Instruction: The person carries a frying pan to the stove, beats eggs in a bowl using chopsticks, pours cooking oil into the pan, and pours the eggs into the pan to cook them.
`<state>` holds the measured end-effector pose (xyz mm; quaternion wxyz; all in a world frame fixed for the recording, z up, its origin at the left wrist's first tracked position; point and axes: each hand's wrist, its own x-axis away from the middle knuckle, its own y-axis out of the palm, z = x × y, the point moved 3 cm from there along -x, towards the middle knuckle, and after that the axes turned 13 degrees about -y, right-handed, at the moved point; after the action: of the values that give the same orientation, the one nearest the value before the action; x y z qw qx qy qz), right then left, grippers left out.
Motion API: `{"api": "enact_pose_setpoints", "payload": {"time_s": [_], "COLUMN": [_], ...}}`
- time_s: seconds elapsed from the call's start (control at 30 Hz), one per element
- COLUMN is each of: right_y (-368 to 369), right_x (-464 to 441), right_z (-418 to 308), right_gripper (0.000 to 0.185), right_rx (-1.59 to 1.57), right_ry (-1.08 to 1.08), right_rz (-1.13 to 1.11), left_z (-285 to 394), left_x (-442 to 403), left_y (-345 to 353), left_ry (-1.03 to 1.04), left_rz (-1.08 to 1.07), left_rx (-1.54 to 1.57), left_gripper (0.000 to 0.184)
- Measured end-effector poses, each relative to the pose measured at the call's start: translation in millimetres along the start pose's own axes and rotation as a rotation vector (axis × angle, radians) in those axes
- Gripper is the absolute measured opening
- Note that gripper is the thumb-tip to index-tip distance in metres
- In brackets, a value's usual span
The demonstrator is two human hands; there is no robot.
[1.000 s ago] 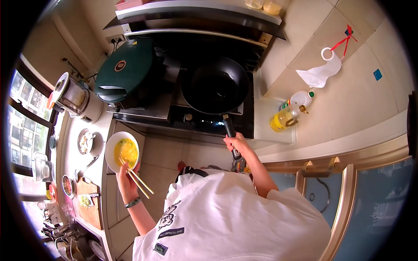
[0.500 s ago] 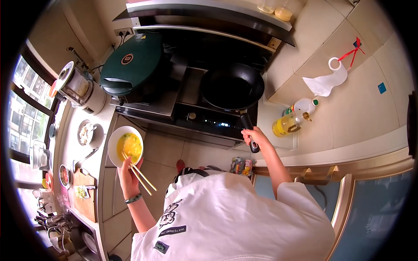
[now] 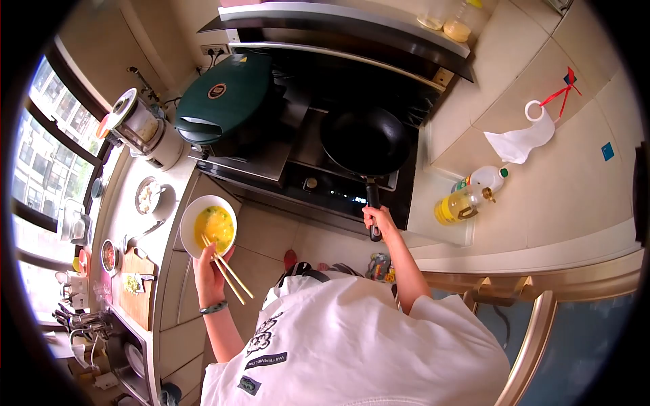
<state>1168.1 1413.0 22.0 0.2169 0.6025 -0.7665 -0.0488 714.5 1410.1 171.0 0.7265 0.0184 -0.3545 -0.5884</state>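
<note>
My left hand is closed around a white bowl, holding it in the air off the counter's edge. Inside the bowl is yellow beaten egg with green bits. A pair of chopsticks leans out over the rim, close by my left thumb. My right hand grips the black handle of a frying pan, which sits on the right side of the stove. No food shows in the dark pan.
A green electric griddle covers the stove's left side. Oil bottles stand at the right. On the left counter are a blender, a small bowl, a dish of chopped red food, and a cutting board with a knife.
The pan's handle has swung to the left with my right hand on it. The view has shifted slightly; my left hand still holds the bowl.
</note>
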Motion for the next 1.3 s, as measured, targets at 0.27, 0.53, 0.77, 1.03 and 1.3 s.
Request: {"api": "enact_pose_setpoints", "payload": {"time_s": [0.27, 0.53, 0.77, 1.03, 1.3], "right_y": [7, 13, -5, 316, 424], "right_x": [-16, -17, -21, 157, 170], "right_z": [16, 20, 14, -61, -77], "right_gripper": [0.015, 0.044, 0.047, 0.074, 0.011], "right_rx": [-0.011, 0.15, 0.794, 0.97, 0.745], "right_ry": [-0.006, 0.107, -0.467, -1.21, -1.276], "right_rz": [0.064, 0.101, 0.272, -0.791, -0.831], "left_z": [-12, -16, -12, 4, 39], "left_x": [19, 28, 26, 28, 51], "left_y": [18, 23, 7, -28, -76], "left_ry": [0.002, -0.005, 0.019, 0.0, 0.01], "left_rz": [0.015, -0.047, -0.105, -0.16, -0.24], "left_rx": [0.036, 0.101, 0.195, 0.232, 0.164], "left_gripper": [0.04, 0.046, 0.05, 0.054, 0.049]}}
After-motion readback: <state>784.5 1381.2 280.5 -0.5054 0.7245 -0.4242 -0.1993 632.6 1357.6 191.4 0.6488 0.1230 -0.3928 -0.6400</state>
